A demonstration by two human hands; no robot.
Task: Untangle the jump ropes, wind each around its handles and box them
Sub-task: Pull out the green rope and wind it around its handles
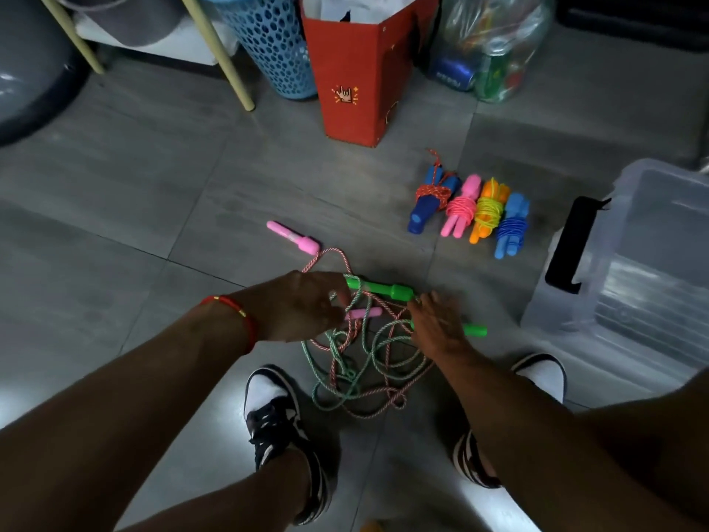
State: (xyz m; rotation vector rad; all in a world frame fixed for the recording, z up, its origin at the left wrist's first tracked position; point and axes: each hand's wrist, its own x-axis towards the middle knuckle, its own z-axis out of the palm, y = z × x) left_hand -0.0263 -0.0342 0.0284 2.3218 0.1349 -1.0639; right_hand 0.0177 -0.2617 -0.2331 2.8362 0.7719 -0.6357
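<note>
Both hands are down in the tangle at lower centre of the frame. Left hand has fingers curled around the second pink handle, with cord over it. Right hand lies over the lower green handle; can't tell if it grips or just rests, as the fingers are hidden.

The pink-white rope and green-white rope are interlaced in loose loops between the shoes. The other green handle sits across the top of the pile, and the other pink handle lies apart at centre-left.

Four wound ropes sit right of centre, not yet in the clear box at the right edge.

Risks:
- Pulling a handle without feeding it through the loops would likely cinch the crossings into a knot.
- Cord could snag on a shoe.
- Dragging the pile could disturb the finished bundles.
</note>
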